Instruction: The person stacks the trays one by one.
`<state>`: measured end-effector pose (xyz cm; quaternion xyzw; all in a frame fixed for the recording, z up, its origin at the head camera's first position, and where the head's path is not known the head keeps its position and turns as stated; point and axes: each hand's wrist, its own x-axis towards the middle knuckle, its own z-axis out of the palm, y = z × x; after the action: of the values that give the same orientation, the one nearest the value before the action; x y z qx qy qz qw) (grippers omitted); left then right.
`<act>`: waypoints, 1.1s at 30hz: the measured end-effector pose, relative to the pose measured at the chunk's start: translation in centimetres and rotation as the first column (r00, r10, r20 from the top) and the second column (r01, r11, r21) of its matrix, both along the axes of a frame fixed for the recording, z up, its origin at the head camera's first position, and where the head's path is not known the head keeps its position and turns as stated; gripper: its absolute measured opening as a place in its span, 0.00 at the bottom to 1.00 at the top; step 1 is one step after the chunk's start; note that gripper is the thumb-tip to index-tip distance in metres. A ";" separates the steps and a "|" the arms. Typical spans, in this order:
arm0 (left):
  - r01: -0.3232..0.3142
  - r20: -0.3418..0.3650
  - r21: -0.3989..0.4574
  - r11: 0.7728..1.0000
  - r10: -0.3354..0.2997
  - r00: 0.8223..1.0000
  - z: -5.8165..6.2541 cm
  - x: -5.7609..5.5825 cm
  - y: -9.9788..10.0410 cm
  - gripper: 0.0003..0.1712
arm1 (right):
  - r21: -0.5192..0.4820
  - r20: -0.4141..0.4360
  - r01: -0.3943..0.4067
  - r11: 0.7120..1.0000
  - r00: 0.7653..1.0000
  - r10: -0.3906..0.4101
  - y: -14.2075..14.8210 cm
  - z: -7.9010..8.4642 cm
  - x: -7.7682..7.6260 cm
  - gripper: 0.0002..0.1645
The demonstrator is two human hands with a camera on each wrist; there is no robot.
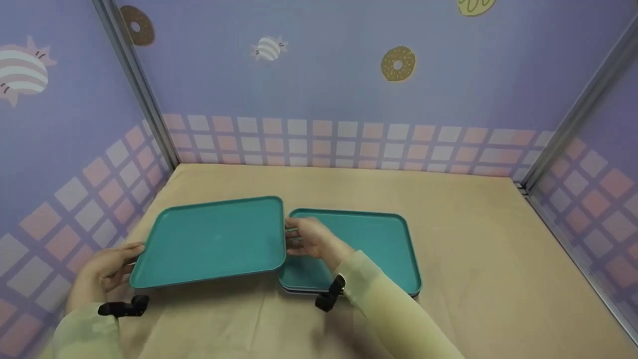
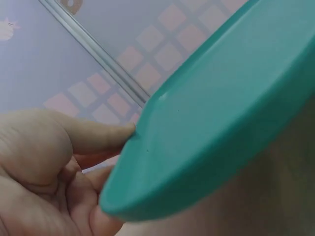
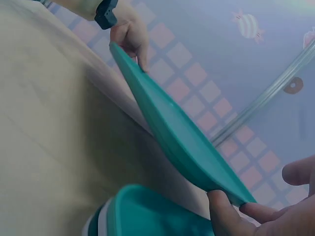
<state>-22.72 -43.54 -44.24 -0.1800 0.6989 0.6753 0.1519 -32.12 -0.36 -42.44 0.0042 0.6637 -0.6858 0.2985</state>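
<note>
A teal rectangular tray (image 1: 214, 239) is held off the table at the left, tilted, its shadow falling below. My left hand (image 1: 112, 262) grips its left short edge; in the left wrist view the thumb of that hand (image 2: 39, 152) lies at the rim, with fingers beneath the tray (image 2: 216, 113). At the opposite short edge, my right hand (image 1: 315, 238) holds the rim. The right wrist view shows the right hand's fingers (image 3: 224, 211) at the edge of the tray (image 3: 177, 130). Under my right hand sits a stack of trays (image 1: 379, 249) with a teal one on top.
A beige cloth (image 1: 478, 259) covers the table. Side-on, the tray stack (image 3: 118, 216) shows a pale layer below the teal top. Purple walls (image 1: 329, 89) with checks and sweets enclose the back and sides, joined by metal corner posts (image 1: 144, 89).
</note>
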 end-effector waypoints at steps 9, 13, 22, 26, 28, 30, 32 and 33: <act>-0.012 -0.111 0.215 0.977 0.036 0.993 -0.3 -0.5 2.2 0.12 | 0.011 -0.048 0.077 0.997 0.996 -0.077 2.8 -0.8 -0.9 0.26; 0.001 -0.158 0.224 0.975 0.035 0.987 -0.4 -1.0 3.5 0.11 | 0.003 -0.078 0.094 0.996 0.993 -0.093 4.1 -0.9 -1.1 0.24; -0.007 -0.194 0.328 0.945 0.074 0.978 0.3 -2.3 7.1 0.14 | -0.009 -0.142 0.131 0.991 0.981 -0.131 7.6 -0.8 -1.3 0.25; 0.018 -0.222 0.321 0.947 0.057 0.973 0.7 -2.7 8.8 0.12 | -0.049 -0.151 0.118 0.992 0.981 -0.124 9.5 -0.6 -1.3 0.28; 0.027 -0.225 0.314 0.949 0.047 0.973 0.8 -3.0 9.6 0.10 | -0.056 -0.153 0.111 0.992 0.981 -0.118 10.5 -0.4 -1.3 0.30; 0.037 -0.226 0.306 0.951 0.035 0.974 0.9 -3.2 10.5 0.14 | -0.056 -0.157 0.104 0.993 0.981 -0.111 11.5 -0.3 -1.3 0.32; 0.043 -0.221 0.292 0.955 0.024 0.975 1.0 -3.5 11.4 0.24 | -0.049 -0.163 0.099 0.994 0.981 -0.106 12.5 -0.3 -1.2 0.33; 0.048 -0.217 0.286 0.957 0.016 0.976 1.0 -3.6 11.8 0.30 | -0.047 -0.165 0.095 0.994 0.981 -0.102 13.0 -0.2 -1.2 0.34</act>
<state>-26.32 -31.71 -43.22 -0.0755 0.6062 0.7847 0.1048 -33.35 12.68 -42.67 -0.0263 0.6719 -0.7105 0.2075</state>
